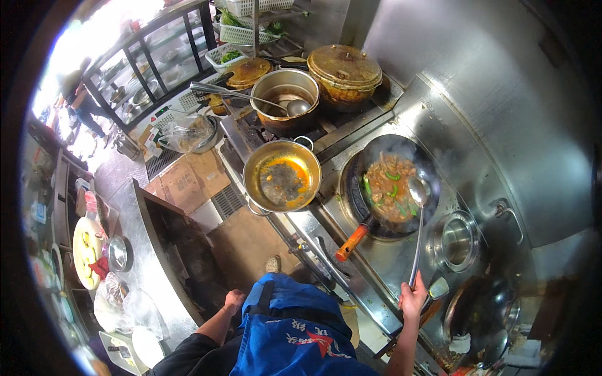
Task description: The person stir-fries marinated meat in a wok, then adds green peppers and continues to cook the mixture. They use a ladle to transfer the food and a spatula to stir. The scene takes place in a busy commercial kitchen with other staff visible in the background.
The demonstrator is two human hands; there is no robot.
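Observation:
My right hand (413,297) is closed around the handle of a long metal ladle (420,225); its bowl rests at the right side of the food in a black wok (430,160). The wok sits on a burner with its orange wooden handle (352,242) pointing down-left, and holds steaming brown stewed pieces (390,188) with green pepper pieces in sauce. My left hand (235,299) hangs beside the blue apron (291,329), touching nothing I can make out; its fingers look curled. Left of the wok, a two-handled steel pan (249,188) holds orange oily residue.
Behind are an open pot (263,117) with a ladle across it and a lidded pot (345,70). A steel water pot (458,242) and a second wok (479,305) stand right. A steel counter (146,254) runs along the left. A person (84,108) is far left.

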